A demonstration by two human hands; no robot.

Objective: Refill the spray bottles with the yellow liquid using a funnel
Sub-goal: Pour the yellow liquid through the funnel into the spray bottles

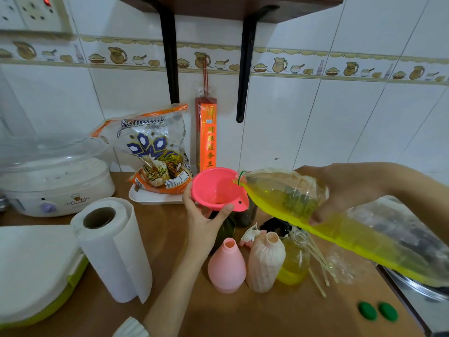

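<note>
A pink funnel (216, 188) sits in the neck of a dark bottle (224, 229). My left hand (202, 221) holds the funnel from below, thumb and fingers curled round its base. My right hand (347, 188) grips a large clear bottle of yellow liquid (291, 198), tipped nearly flat with its open mouth over the funnel's rim. Two uncapped pink bottles (227, 266) (264, 261) stand in front, beside a small clear bottle (295, 259) partly filled with yellow liquid.
A paper towel roll (114, 246) stands to the left, near a white steamer (53, 181) and a white-green box (36, 271). A rice bag (155, 152) and red incense pack (206, 137) lean on the tiled wall. Two green caps (377, 311) lie front right, bamboo sticks (318, 268) beside the bottles.
</note>
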